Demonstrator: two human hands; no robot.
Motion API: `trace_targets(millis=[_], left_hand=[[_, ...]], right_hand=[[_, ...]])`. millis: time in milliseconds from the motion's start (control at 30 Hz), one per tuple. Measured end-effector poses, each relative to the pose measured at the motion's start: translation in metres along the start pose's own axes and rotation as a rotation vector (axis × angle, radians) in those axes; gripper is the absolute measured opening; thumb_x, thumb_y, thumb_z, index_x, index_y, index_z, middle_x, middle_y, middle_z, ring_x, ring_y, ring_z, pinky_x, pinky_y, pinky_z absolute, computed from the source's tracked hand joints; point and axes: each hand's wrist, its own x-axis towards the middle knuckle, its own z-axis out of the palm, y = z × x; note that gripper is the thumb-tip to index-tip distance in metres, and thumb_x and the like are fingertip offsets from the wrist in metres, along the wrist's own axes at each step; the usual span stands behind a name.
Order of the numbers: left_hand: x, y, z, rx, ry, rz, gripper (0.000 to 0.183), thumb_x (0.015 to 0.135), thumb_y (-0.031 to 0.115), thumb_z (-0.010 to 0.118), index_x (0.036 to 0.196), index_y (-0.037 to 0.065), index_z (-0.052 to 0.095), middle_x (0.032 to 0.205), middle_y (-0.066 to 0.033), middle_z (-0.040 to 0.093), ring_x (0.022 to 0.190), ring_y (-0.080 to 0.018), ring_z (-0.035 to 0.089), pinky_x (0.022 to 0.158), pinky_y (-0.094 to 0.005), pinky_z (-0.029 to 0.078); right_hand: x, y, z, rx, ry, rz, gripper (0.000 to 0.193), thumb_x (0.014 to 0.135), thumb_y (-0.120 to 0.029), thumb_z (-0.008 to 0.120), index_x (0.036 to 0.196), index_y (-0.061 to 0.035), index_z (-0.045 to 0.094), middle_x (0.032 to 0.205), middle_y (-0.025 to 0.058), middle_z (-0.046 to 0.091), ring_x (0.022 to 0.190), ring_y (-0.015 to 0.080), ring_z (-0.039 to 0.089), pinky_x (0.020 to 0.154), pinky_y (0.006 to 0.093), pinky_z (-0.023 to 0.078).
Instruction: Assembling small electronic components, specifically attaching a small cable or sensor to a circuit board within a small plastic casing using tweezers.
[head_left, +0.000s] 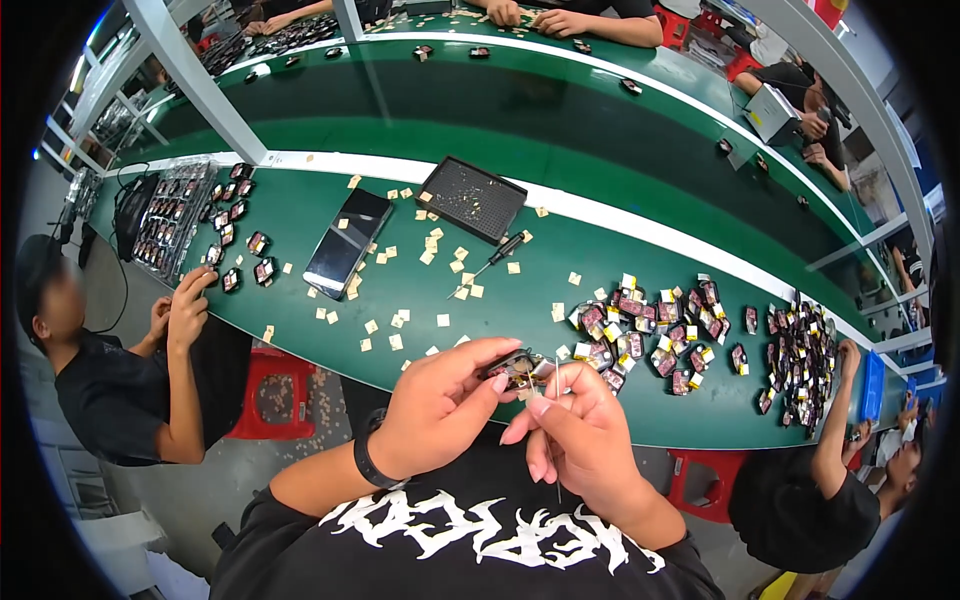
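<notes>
My left hand (440, 408) is closed around a small dark electronic unit (515, 370) with an open face and circuit parts showing. My right hand (588, 425) pinches a thin metal rod-like tool (558, 385) upright against the unit's right end. Its lower end hangs below my fingers, and its exact kind is unclear. Both hands meet just in front of the bench's near edge. Beyond them, small pale square pieces (443, 320) lie scattered on the green bench (480, 290). A heap of similar units (650, 325), many with white and yellow tabs, lies to the right.
A phone (348, 243), a screwdriver (500, 253) and a black tray (472, 198) lie farther back. Another pile of units (800, 360) is at the right, beside a blue bin (872, 388). Co-workers sit on both sides; a white rail (600, 215) borders the conveyor (480, 110).
</notes>
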Motion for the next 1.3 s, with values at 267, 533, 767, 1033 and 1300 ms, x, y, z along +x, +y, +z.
trace_targets(millis=[267,533,767,1033,1300], left_hand=[[-0.010,0.002,0.005,0.533,0.041,0.140,0.035,0.099,-0.005,0.055,0.134,-0.005,0.060,0.112,-0.0184,0.069,0.096,-0.0196,0.072,0.082,-0.0299,0.060],[-0.006,0.007,-0.001,0.299,0.029,0.029,0.033,0.101,0.000,0.055,0.133,-0.005,0.060,0.107,-0.0149,0.071,0.094,-0.0164,0.071,0.083,-0.0294,0.062],[-0.008,0.010,-0.002,0.369,0.016,0.004,0.032,0.101,-0.001,0.055,0.132,-0.006,0.061,0.109,-0.0149,0.071,0.096,-0.0164,0.071,0.083,-0.0286,0.062],[-0.008,0.012,-0.001,-0.079,0.078,-0.260,0.037,0.101,-0.001,0.055,0.138,-0.006,0.055,0.119,-0.0115,0.066,0.105,-0.0163,0.068,0.088,-0.0284,0.060],[-0.009,0.001,0.002,-0.053,0.083,-0.219,0.032,0.097,-0.007,0.058,0.129,-0.007,0.058,0.117,-0.0119,0.064,0.106,-0.0156,0.067,0.088,-0.0284,0.059]], right_hand=[[-0.005,0.000,0.001,0.067,0.100,0.084,0.013,0.103,-0.006,0.054,0.101,-0.0051,0.041,0.081,0.0198,0.068,0.040,0.0118,0.053,0.034,0.0228,0.037],[-0.005,0.016,-0.003,-0.123,0.126,-0.078,0.017,0.102,-0.002,0.055,0.102,-0.0037,0.038,0.078,0.0168,0.067,0.042,0.0076,0.049,0.038,0.0221,0.038],[-0.009,0.022,-0.008,-0.139,0.105,-0.098,0.018,0.102,0.000,0.055,0.103,-0.0041,0.038,0.080,0.0165,0.067,0.046,0.0053,0.050,0.041,0.0206,0.040],[-0.006,0.038,-0.021,-0.326,0.086,-0.550,0.026,0.095,0.002,0.066,0.111,-0.0027,0.046,0.086,0.0070,0.067,0.060,0.0002,0.053,0.050,0.0179,0.039],[0.001,0.029,-0.011,-0.354,0.260,-0.267,0.020,0.090,0.003,0.073,0.108,0.0034,0.063,0.088,0.0028,0.070,0.063,-0.0022,0.054,0.053,0.0155,0.039]])
